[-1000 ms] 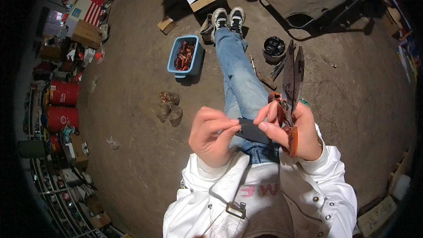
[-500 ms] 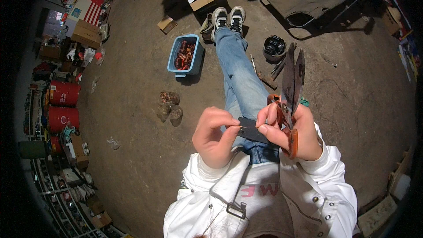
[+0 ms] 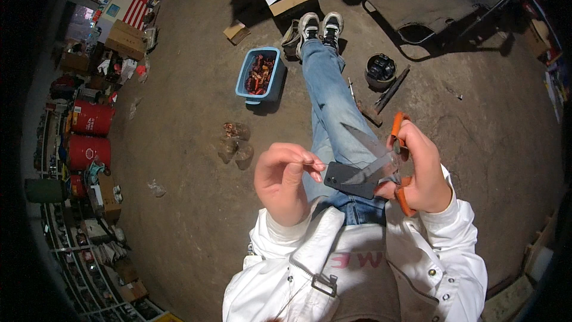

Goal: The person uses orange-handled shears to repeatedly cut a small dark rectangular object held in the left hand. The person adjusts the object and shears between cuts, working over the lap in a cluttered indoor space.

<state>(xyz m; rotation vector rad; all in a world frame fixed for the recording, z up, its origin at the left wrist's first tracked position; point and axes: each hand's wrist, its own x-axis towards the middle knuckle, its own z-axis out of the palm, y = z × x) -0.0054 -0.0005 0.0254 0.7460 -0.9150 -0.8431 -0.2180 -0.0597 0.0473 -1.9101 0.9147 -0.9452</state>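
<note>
My left hand (image 3: 283, 182) pinches a thin wire (image 3: 318, 164) between thumb and fingertips above my lap. A short length of it sticks out toward the right. My right hand (image 3: 428, 167) is wrapped round a pair of scissors (image 3: 374, 168), with fingers in the worn orange handles. The dark blades are spread apart and point left, toward the wire, with a gap between blades and left fingertips. Beneath the blades a dark phone (image 3: 351, 183) lies across my thighs, its camera end toward the left hand and partly covered by the lower blade.
Beyond my left hand stands a blue tub (image 3: 273, 86) of reddish-copper scrap. Several clear bags (image 3: 235, 143) of bits lie nearer. Right of my legs are a bucket (image 3: 380, 71) of black parts and a hammer (image 3: 370, 114). A folding cot (image 3: 429, 3) stands far right; red drums (image 3: 89, 152) line the left.
The scissors have swung from pointing away, nearly closed, to pointing left with blades spread. My right fingers have let go of the wire; my left hand still pinches it. The view has shifted slightly.
</note>
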